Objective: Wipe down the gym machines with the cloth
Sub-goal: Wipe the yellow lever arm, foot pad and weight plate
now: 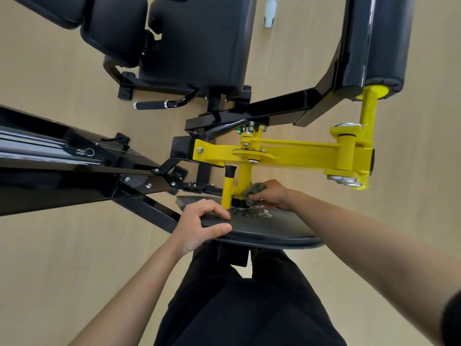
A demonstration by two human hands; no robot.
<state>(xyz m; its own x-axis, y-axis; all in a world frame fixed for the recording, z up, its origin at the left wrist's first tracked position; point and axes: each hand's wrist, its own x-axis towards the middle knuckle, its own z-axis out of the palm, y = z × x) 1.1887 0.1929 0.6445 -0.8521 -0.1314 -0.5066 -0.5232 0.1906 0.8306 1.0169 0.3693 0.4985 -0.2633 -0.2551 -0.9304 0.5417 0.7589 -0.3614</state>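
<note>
- Right hand (270,193), centre of the frame, is closed around a bunched grey-green cloth (255,191), pressing it against the foot of the yellow post (243,179).
- Left hand (199,227) grips the near-left edge of the black round plate (269,229), fingers curled over the top and thumb along the rim.
- That post rises from the plate's perforated metal hub (259,214) up to the yellow arm (299,151) stretching to the right.
- Black seat pad (197,43) fills the upper middle; a padded roller (376,41) stands at upper right.
- A white spray bottle (270,11) lies on the tan floor (62,258) at the top edge.
- Black trousers (249,308) at bottom centre.
</note>
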